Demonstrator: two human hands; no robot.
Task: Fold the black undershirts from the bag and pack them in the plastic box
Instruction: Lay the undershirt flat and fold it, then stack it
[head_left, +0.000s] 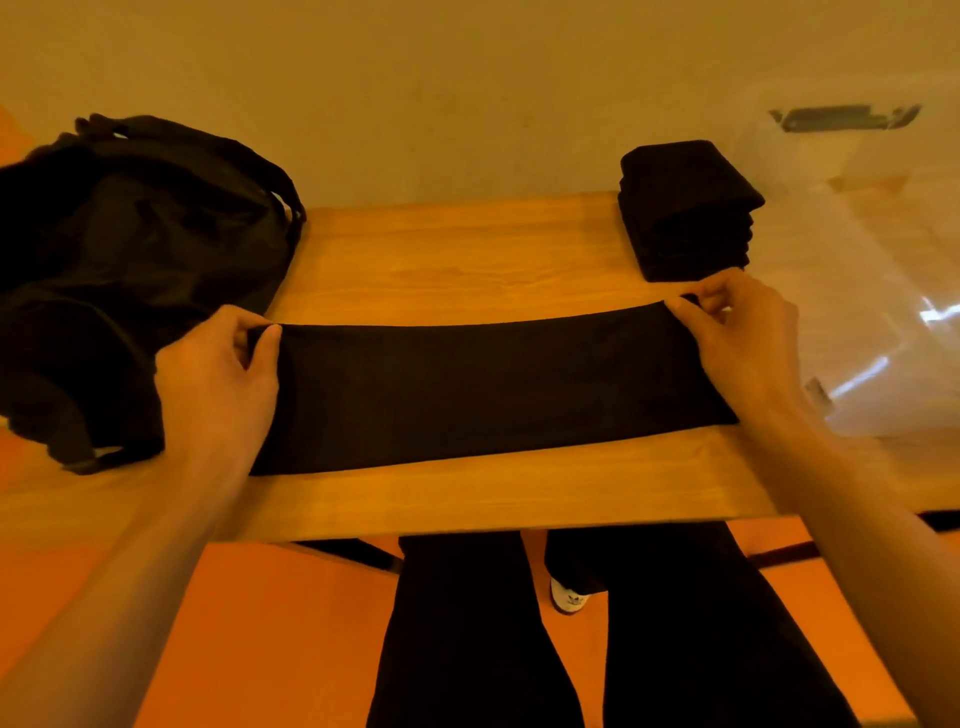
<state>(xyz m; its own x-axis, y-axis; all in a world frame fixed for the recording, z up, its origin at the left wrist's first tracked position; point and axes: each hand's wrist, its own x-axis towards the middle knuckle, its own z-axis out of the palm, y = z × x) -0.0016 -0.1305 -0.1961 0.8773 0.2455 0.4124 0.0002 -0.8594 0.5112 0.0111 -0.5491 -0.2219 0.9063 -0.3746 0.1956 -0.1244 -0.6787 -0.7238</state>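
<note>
Across the middle of the wooden desk (467, 249), a black undershirt (488, 389) lies flattened into a long, narrow band running left to right. The left hand (223, 374) pinches its far left corner between thumb and curled fingers, and the right hand (737, 332) pinches its far right corner the same way. The likely trouble is an uneven fold: the cloth looks limp, so if one corner is lifted faster than the other, the band may skew or sag in the middle. The right hand also sits just beside a stack of folded undershirts (685, 208), which a careless sweep could topple. The left end of the band lies close to the black bag (130, 260), whose straps could snag it. The undershirt is matte, soft and thin, with straight edges. The stack is a squat block of several layers. The bag is slumped and creased. The plastic box (883, 260) at the right is clear, glossy and rigid, with rounded corners. The desk is smooth, warm-toned wood with visible grain.
</note>
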